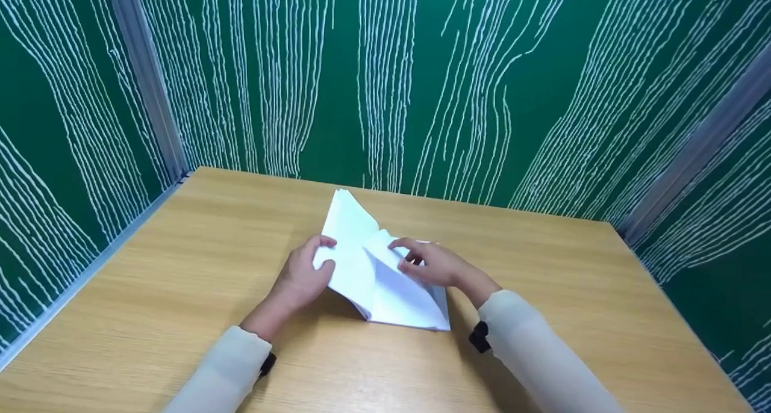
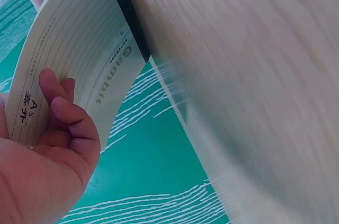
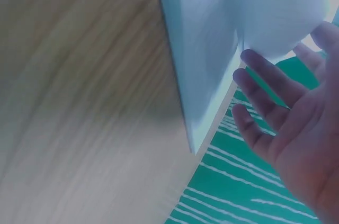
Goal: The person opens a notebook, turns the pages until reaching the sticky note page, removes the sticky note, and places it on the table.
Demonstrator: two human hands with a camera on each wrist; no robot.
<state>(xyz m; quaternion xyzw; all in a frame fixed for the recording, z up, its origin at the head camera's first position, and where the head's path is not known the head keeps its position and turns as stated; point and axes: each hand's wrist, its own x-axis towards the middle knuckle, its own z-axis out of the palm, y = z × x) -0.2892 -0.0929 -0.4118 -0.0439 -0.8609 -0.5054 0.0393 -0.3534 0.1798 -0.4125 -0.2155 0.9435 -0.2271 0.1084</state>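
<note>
A white-paged notebook stands open over the table, its left half raised and tilted. My left hand grips the outer edge of that raised half, thumb on the page side. In the left wrist view, the notebook's cover shows ruled lines and the words "Gambit" and "NOTEBOOK", with the left hand curled at its edge. My right hand pinches a lifted, bending page over the right half. In the right wrist view, the other fingers of the right hand spread away from the curved page.
The wooden table lies under the notebook. Green panels with white wavy lines rise behind its far edge and at both sides. Grey posts stand at the corners.
</note>
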